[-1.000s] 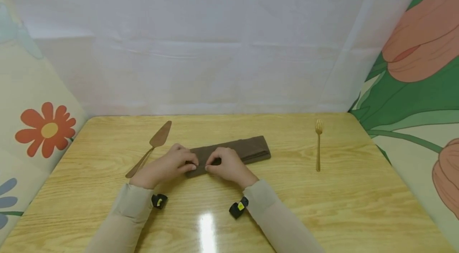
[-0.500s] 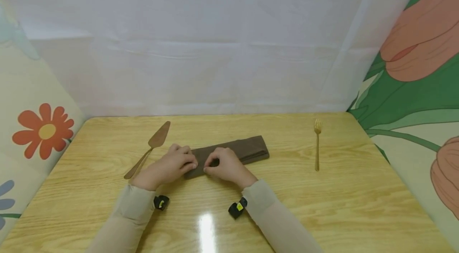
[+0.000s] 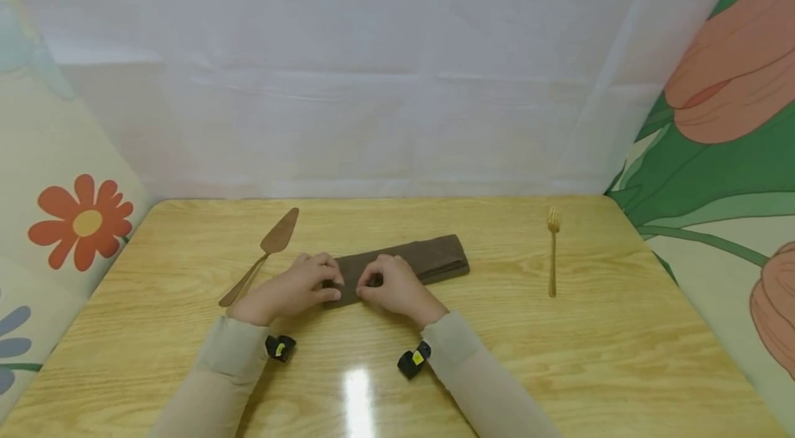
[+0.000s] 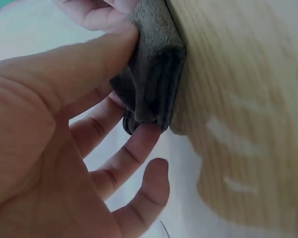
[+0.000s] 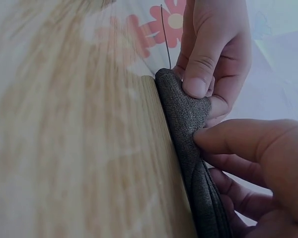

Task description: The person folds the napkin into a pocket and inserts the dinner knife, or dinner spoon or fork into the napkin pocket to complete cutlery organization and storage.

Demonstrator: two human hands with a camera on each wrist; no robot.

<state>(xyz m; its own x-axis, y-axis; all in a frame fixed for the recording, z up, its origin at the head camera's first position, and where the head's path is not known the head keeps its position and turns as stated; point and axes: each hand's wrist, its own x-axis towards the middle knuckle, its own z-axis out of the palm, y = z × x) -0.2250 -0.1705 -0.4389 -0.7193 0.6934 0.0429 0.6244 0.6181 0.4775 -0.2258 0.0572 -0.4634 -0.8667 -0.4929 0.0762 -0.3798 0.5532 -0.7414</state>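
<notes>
A dark brown cloth napkin point(image 3: 437, 255), folded into a long strip of several layers, lies slantwise across the middle of the table. My left hand point(image 3: 297, 287) pinches its left end. In the left wrist view the thumb lies against the cloth point(image 4: 156, 32), and fingertips touch the layered end. Close beside it, my right hand point(image 3: 395, 286) pinches the strip along its near side. The right wrist view has both thumbs pressing the napkin point(image 5: 179, 111), while the fingers sit on its far side, partly hidden.
Left of the napkin lies a copper-coloured cake server point(image 3: 281, 234), its handle near my left wrist. A gold fork point(image 3: 553, 252) lies at the right, tines pointing away. Behind the wooden table point(image 3: 621, 327) hangs a white cloth point(image 3: 385, 127), with flower-patterned panels at both sides.
</notes>
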